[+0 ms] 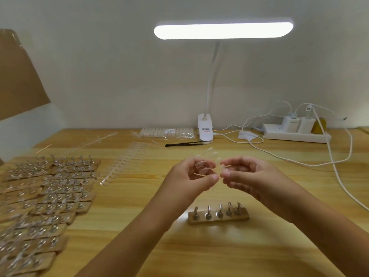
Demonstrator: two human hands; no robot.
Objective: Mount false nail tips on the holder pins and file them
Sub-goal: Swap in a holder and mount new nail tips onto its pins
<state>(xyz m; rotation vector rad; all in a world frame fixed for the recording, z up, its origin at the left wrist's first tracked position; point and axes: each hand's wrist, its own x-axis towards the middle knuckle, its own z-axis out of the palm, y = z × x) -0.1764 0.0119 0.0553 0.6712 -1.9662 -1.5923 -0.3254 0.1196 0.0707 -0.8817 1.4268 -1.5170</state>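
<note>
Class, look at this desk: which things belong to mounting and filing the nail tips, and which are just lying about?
Job: strip of nail tips, gripped by left hand and right hand; five-pin holder; loose tip strips; stacked holders.
Lying about: desk lamp; power strip; white cables; black tool; cardboard.

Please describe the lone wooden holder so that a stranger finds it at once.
From the white desk lamp, come straight down the wooden table toward its near edge. The holder, a block with five metal pins, lies alone; the other holders crowd at the left.
</note>
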